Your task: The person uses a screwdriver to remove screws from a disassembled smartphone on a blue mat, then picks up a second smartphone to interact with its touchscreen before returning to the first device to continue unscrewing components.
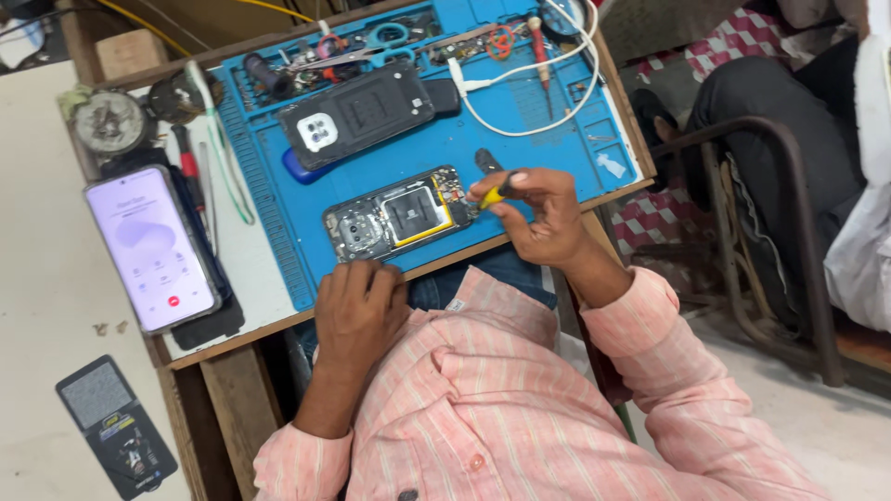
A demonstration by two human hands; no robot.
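Right hand point(543, 218) clamped on yellow screwdriver point(495, 194) at opened phone's point(399, 215) three o'clock; left hand point(357, 297) flat, steadying; slip risks gouging circuitry.

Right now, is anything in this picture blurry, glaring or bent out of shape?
Head view: light is soft and even, shadows faint. The lit phone screen is washed out pale. The opened phone on the blue mat looks fairly sharp; the right hand with its yellow-handled screwdriver is slightly soft. Table edges tilt noticeably.
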